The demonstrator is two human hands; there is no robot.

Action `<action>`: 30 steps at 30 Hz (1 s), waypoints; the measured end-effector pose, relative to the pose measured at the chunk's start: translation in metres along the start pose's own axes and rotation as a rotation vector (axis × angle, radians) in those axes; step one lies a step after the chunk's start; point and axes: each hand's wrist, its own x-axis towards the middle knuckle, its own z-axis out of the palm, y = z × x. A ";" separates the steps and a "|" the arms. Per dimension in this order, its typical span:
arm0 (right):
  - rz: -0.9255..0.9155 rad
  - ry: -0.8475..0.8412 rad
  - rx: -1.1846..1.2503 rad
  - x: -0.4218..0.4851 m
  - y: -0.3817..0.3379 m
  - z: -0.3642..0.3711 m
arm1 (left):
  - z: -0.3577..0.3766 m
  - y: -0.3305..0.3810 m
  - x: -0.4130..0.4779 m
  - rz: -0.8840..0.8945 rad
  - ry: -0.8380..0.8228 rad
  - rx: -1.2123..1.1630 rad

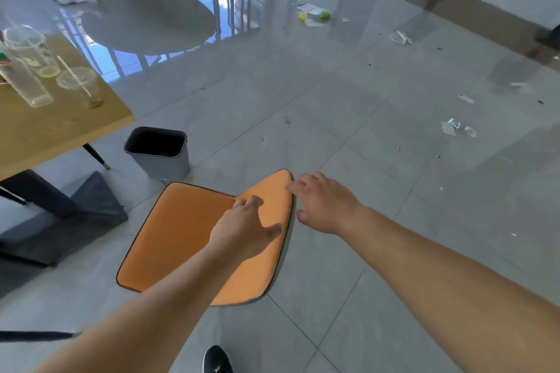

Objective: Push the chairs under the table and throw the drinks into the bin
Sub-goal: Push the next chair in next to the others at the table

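We are standing over the orange padded chair with dark piping (181, 230), which is sitting out on the grey tiled floor (363, 130), well apart from the light wooden worktop (45, 130) and turned towards it. We are reaching both arms down to its backrest, most likely because that is the part that lets us steer the chair in. Our left hand (242, 227) is hovering over the backrest's face with its fingers spread and relaxed, grasping nothing. Our right hand (324, 206) is lying released at the backrest's outer edge, fingertips just at the piping; we cannot tell whether they are touching it.

The dark grey chair (91, 209) is already sitting partly under the worktop. The grey plastic bin with a dark inside (160, 160) is standing on the floor between the worktop's corner and the orange chair, handy for the drinks. We are seeing no cups inside it, though its bottom is shadowed.

The clear plastic cups (30, 70) are waiting on the worktop's far end; one is holding a thin yellowish residue. The clear cup with a white straw (81, 85) beside them is holding only brownish dregs.
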 end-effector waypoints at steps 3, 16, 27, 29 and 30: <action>-0.071 -0.029 -0.011 0.029 0.019 0.005 | 0.007 0.006 0.011 -0.050 -0.003 0.010; -0.634 -0.252 -0.289 0.106 0.056 0.047 | 0.070 0.025 -0.005 -0.502 -0.090 -0.084; -0.670 -0.252 -0.327 0.126 0.013 0.063 | 0.091 -0.002 -0.039 -0.616 -0.036 -0.061; -0.665 -0.246 -0.301 0.126 -0.007 0.064 | 0.084 -0.019 -0.047 -0.635 -0.031 -0.064; -0.661 -0.242 -0.288 0.125 -0.019 0.065 | 0.080 -0.030 -0.052 -0.642 -0.028 -0.069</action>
